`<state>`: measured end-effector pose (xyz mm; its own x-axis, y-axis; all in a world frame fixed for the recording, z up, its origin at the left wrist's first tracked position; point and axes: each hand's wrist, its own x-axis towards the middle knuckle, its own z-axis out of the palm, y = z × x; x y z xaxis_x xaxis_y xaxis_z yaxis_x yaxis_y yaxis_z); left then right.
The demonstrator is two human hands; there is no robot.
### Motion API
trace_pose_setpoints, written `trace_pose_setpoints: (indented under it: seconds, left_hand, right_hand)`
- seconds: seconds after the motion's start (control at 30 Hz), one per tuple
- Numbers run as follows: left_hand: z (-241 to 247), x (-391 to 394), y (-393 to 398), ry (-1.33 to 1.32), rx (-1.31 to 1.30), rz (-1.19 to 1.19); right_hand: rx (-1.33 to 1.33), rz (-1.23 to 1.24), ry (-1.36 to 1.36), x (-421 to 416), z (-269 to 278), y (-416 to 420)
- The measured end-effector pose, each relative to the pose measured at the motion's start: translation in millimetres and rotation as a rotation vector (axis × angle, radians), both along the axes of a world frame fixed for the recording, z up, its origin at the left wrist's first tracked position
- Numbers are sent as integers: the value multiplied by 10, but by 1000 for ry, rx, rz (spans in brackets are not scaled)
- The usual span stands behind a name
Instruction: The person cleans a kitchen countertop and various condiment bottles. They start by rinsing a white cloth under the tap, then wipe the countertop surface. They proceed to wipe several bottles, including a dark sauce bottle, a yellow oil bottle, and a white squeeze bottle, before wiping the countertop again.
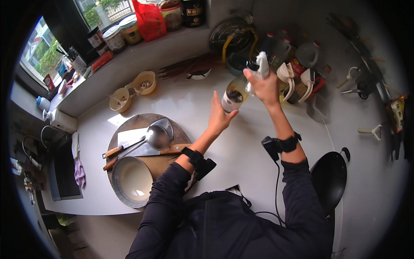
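Observation:
A glass bottle (233,97) with a label is tilted over the back of the counter. My left hand (221,115) cups its lower end, fingers and thumb spread around the base. Near the bottle's dark top, my right hand (266,86) grips a crumpled white cloth or tissue (263,64); how its fingers bear on the bottle's neck is partly hidden. On the round wooden board (111,139) at the left lie a steel ladle (158,138), a cleaver (176,148) and a spatula (166,125). A large ribbed bowl (134,184) stands at the board's near edge.
Two yellowish bowls (145,82) stand at the back left. Large oil bottles (305,55) and white-handled containers (285,76) are behind and right of my right hand. A black wok (330,181) is at the right, a sink (66,171) at the far left. A cable hangs from my right wrist.

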<state>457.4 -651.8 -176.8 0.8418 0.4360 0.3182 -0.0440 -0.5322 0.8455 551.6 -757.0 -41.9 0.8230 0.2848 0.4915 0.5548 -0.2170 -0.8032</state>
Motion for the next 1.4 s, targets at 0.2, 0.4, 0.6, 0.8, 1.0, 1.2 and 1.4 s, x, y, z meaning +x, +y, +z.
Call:
trace_pose_setpoints:
  seconds: [0.2, 0.4, 0.6, 0.8, 1.0, 1.2, 1.4]
  left_hand:
    - [-199, 47, -12, 551, 363, -142]
    - [-360, -57, -83, 781, 698, -244]
    - [-451, 0, -89, 814, 768, -240]
    - [-460, -17, -67, 788, 784, -228]
    - [-422, -19, -73, 791, 791, -244]
    - [-464, -29, -52, 784, 824, -262]
    - [-365, -21, -73, 836, 784, -301]
  right_hand:
    - [-41, -208, -141, 553, 33, 30]
    - [-202, -347, -113, 1006, -61, 55]
    - [-282, -449, -71, 1300, -219, 58]
    - [-258, -501, -98, 1464, -358, 63]
    - [-238, -526, -102, 1568, -407, 51]
    - [-271, -504, -22, 1503, -323, 5]
    - [-197, -509, -2, 1363, 46, -541]
